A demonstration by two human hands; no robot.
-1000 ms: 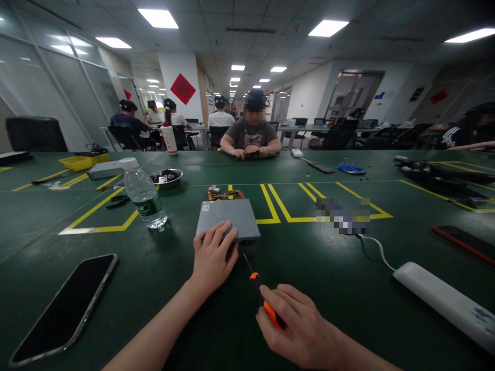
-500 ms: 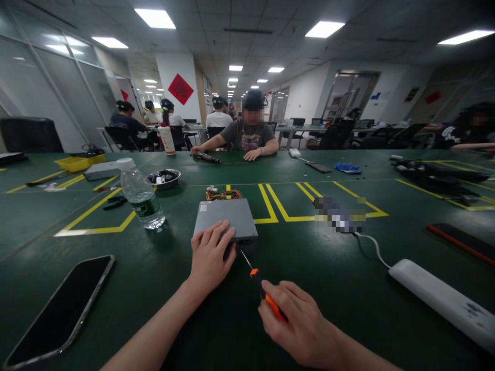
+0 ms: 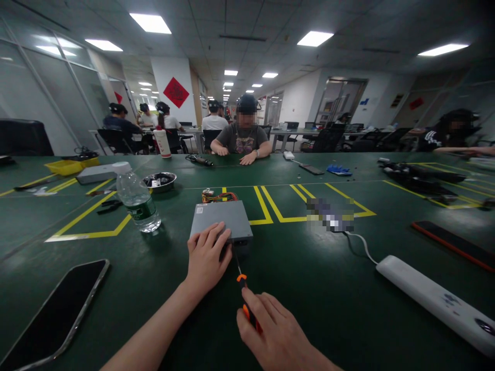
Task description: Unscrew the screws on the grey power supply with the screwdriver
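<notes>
A grey metal power supply unit [image 3: 222,214] lies flat on the green table, its bundle of coloured cables [image 3: 220,196] behind it. My left hand [image 3: 209,257] grips its near left part, fingers spread over the top and the thumb down by the front face. In my right hand [image 3: 266,324] is a screwdriver [image 3: 242,280] with an orange and black handle, fingers wrapped around it. Its thin shaft points up and away at the unit's front face, beside my left thumb. Whether the tip touches a screw is hidden.
Left of the unit stand a water bottle [image 3: 138,203] and a metal bowl [image 3: 170,184] of small parts. A phone [image 3: 58,314] lies near left, a white power strip [image 3: 433,299] at right. Across the table sits a person [image 3: 243,136], near a dark tool [image 3: 199,160].
My right hand has brought the screwdriver leftward, its tip now at the unit's front face near my left thumb. The person opposite has drawn a hand back from the dark tool.
</notes>
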